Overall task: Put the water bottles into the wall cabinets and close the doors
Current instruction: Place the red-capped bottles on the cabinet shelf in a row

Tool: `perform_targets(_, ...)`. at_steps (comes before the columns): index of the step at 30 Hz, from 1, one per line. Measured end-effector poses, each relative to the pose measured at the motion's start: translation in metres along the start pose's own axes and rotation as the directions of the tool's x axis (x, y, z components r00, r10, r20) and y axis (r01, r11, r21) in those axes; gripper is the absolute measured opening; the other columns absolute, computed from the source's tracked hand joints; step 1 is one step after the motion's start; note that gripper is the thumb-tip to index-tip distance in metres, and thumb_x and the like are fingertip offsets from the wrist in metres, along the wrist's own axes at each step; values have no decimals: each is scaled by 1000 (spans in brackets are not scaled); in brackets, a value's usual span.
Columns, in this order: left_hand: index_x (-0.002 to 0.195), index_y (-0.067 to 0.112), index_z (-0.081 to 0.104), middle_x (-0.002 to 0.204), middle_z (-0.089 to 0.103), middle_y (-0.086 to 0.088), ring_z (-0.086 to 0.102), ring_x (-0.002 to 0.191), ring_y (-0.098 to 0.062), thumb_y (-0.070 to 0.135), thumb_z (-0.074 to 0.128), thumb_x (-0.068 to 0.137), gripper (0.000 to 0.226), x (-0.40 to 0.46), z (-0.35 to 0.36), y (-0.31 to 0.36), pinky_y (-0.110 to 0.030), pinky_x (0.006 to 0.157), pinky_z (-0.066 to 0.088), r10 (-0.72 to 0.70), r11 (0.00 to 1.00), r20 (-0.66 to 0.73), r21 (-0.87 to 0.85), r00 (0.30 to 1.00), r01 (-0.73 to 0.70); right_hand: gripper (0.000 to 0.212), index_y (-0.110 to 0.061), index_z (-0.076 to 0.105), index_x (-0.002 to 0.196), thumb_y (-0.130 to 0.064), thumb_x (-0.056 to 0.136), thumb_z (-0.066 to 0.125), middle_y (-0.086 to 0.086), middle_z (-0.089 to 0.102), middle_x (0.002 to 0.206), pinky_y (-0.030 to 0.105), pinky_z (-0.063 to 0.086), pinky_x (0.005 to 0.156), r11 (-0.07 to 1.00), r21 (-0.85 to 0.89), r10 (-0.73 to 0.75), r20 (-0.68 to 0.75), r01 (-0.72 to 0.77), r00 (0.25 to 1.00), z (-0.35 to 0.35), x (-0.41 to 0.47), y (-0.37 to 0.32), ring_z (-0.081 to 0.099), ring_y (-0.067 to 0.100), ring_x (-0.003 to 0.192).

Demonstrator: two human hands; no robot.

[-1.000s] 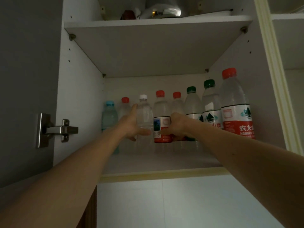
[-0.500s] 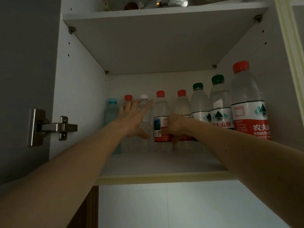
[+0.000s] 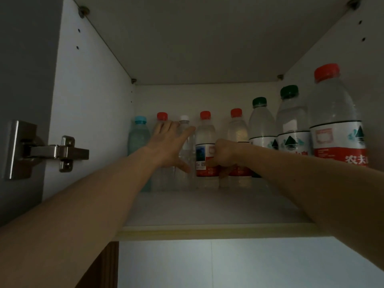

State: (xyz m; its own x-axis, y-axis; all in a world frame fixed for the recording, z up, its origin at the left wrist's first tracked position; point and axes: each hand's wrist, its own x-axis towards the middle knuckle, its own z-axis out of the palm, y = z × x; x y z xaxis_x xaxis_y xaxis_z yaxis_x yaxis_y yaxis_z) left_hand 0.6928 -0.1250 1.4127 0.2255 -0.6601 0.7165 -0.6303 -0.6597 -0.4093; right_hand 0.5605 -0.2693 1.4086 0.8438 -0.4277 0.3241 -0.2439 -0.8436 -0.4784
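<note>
Two bare forearms are seen entering from the lower corners of the frame and reaching into an open wall cabinet (image 3: 93, 100). A metal hinge (image 3: 47, 151) is fixed to the cabinet's left wall, at mid-left of the frame.

Along the right wall a large red-capped bottle (image 3: 336, 121) stands nearest; its red and white label carries Chinese characters, read only in part because an arm covers the lower edge. Behind it two green-capped bottles (image 3: 291, 119) are lined up, with white labels showing a dark mountain mark.

The left hand (image 3: 169, 147) is spread, fingers straight and apart, laid flat against the white-capped bottle (image 3: 186, 134), clear and with no label made out; the red-capped bottle (image 3: 162, 117) behind the hand is mostly hidden. The right hand (image 3: 223, 153) is curled round the lower part of a labelled red-capped bottle (image 3: 205, 142); its label print is too small to be read. How tightly it is gripped cannot be told, as the fingertips are hidden.

At the back a blue-capped bottle (image 3: 138, 136) stands furthest left and another red-capped one (image 3: 236, 125) right of centre. All stand upright on the shelf floor (image 3: 197, 206)
</note>
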Motion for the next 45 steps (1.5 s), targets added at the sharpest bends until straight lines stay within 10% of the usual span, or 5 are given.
perform_targets(12, 157, 30, 6, 158, 26, -9, 24, 141, -31, 84, 72, 53, 134, -10, 5, -1, -49, 119, 16, 11, 999, -91, -50, 996, -15, 52, -6, 47, 131, -33, 93, 70, 15, 60, 122, 43, 61, 83, 997, -44, -62, -104, 58, 993, 8, -15, 7, 67, 30, 101)
perform_targets(19, 155, 19, 22, 155, 34, -9, 29, 140, -28, 76, 64, 73, 109, -19, -6, 7, -46, 117, 23, -23, 980, -217, -199, 976, -21, 14, -15, 62, 83, -21, 95, 64, 4, 66, 82, 28, 51, 54, 978, -134, -192, -299, 158, 935, -6, -48, -4, 63, 14, 71)
perform_targets(33, 148, 18, 37, 146, 40, -3, 42, 130, -15, 66, 55, 88, 79, -28, -89, 86, -32, 104, 38, -189, 661, -374, -732, 908, -164, 34, -12, 59, 121, -10, 87, 63, 4, 51, 126, 35, 46, 95, 854, -409, -507, -792, 322, 339, -52, -207, 30, 43, 20, 116)
perform_targets(40, 146, 20, 40, 146, 44, -4, 48, 128, -19, 51, 59, 94, 63, -21, -118, 147, -44, 107, 45, -200, 437, -172, -897, 965, -69, 80, -23, 20, 153, -19, 88, 67, 2, 22, 153, 47, 38, 113, 972, -101, -200, -831, 214, 519, -45, -214, 64, 26, 24, 139)
perform_targets(45, 137, 15, 52, 112, 57, 8, 58, 109, -14, 43, 59, 97, 49, -13, -133, 174, -43, 97, 54, -198, 270, -92, -962, 976, -36, 79, -25, 16, 153, -25, 93, 68, 8, 42, 143, 46, 60, 87, 947, 270, 89, -739, 173, 668, -36, -214, 81, 59, 26, 115)
